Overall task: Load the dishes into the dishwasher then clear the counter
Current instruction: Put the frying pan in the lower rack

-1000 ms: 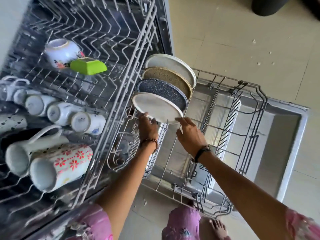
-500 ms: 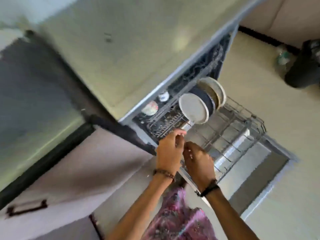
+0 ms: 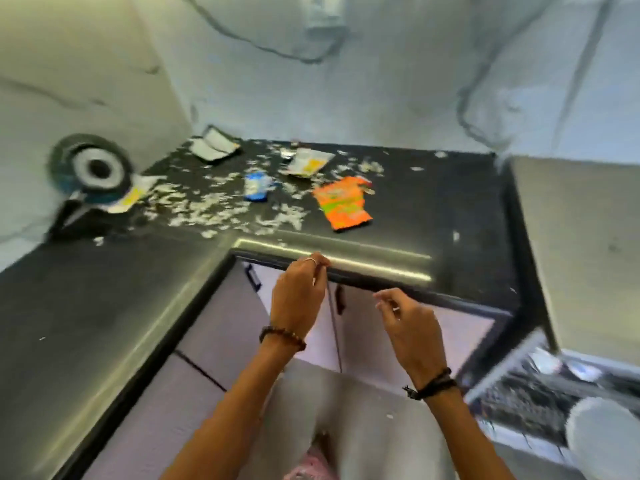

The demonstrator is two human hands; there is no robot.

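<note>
A black L-shaped counter (image 3: 433, 202) fills the middle of the view, littered with white scraps (image 3: 214, 206) and wrappers. An orange and green packet (image 3: 343, 202), a small blue packet (image 3: 257, 186), a white and yellow packet (image 3: 308, 163) and an opened white packet (image 3: 214, 147) lie on it. My left hand (image 3: 300, 295) hovers at the counter's front edge with loosely curled fingers, holding nothing. My right hand (image 3: 410, 327) hangs beside it in front of the cabinet doors, also holding nothing. The open dishwasher rack (image 3: 519, 393) with a white plate (image 3: 602, 441) shows blurred at the lower right.
A round dark object with a white ring (image 3: 90, 169) stands at the counter's back left corner. Pale cabinet doors with dark handles (image 3: 339, 299) sit under the counter. A marbled wall with hanging cords (image 3: 277, 50) rises behind. Another pale surface (image 3: 581, 254) lies at right.
The view has swung up from the dishwasher's plate rack to the littered counter. Both hands left the plates and now hang at the counter's front edge.
</note>
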